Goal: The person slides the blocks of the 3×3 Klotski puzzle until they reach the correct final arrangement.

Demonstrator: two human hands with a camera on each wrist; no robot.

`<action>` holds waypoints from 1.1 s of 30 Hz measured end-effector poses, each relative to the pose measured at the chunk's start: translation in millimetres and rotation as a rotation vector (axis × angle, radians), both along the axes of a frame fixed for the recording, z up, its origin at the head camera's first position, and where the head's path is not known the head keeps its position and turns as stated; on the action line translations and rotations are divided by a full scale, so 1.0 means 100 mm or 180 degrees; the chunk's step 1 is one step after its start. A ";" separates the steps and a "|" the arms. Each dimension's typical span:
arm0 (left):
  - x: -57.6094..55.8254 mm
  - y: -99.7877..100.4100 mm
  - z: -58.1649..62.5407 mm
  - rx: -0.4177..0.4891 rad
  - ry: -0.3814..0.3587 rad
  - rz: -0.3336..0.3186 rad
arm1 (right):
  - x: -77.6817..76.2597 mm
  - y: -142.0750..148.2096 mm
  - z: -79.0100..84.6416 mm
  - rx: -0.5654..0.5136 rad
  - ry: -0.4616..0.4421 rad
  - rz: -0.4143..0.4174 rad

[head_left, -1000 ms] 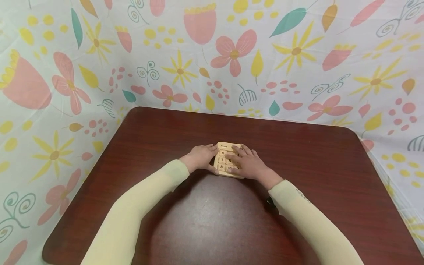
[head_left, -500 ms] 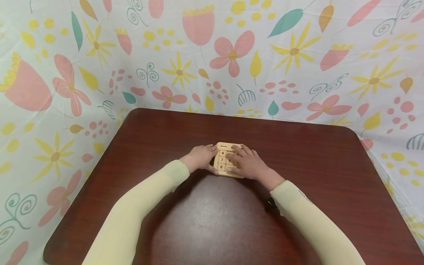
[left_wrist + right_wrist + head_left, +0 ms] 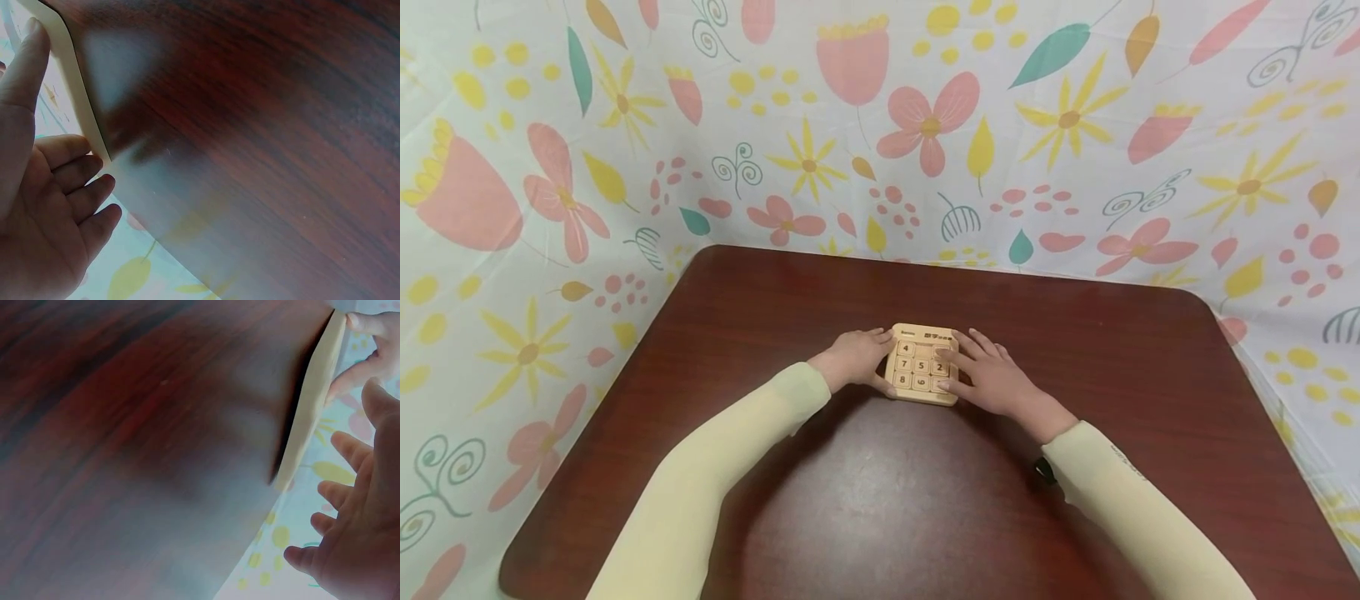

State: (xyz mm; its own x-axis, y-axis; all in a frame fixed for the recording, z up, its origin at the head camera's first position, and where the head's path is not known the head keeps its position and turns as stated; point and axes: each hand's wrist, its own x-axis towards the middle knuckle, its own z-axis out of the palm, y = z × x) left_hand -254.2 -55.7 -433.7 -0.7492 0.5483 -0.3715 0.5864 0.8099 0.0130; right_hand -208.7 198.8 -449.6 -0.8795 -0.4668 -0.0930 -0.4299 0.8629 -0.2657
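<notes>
A pale wooden number slide puzzle (image 3: 921,365) lies on the dark table, with printed lettering along its top border. Tiles marked 4, 7, 5, 2 and 8 show, and a bare slot is beside the 4. My left hand (image 3: 855,358) holds the left side of the frame, thumb at the near corner and fingers at the far one; in the left wrist view the thumb lies along the puzzle edge (image 3: 75,94). Over the right column is my right hand (image 3: 996,383), fingers spread, covering part of the top and bottom right tiles. The right wrist view shows these fingers loosely extended.
The reddish-brown table (image 3: 880,500) has rounded corners and reflects light near its front. Behind and to the left hangs a white cloth (image 3: 775,83) printed with flowers and leaves. Both forearms wear pale yellow sleeves (image 3: 700,458).
My right hand has drawn back to the right from the middle of the puzzle, uncovering the centre tiles, the 2 and the lettering. The left hand has kept its place.
</notes>
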 end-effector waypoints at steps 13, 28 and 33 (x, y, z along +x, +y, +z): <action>0.00 0.00 -0.04 0.0011 0.0008 0.0001 | 0.02 0.08 -0.02 0.0065 -0.0040 -0.0089; -0.03 0.00 -0.06 -0.0007 0.0060 -0.0044 | 0.01 0.08 -0.03 0.0196 0.0032 -0.0103; -0.02 0.00 -0.05 0.0000 0.0034 -0.0009 | 0.00 0.06 -0.04 0.0236 0.0041 -0.0110</action>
State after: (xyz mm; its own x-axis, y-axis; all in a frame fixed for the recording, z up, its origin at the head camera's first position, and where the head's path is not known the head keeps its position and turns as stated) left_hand -256.6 -55.6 -438.5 -0.7515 0.5506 -0.3635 0.5889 0.8082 0.0068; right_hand -208.9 204.9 -453.9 -0.8963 -0.4284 -0.1146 -0.4025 0.8944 -0.1952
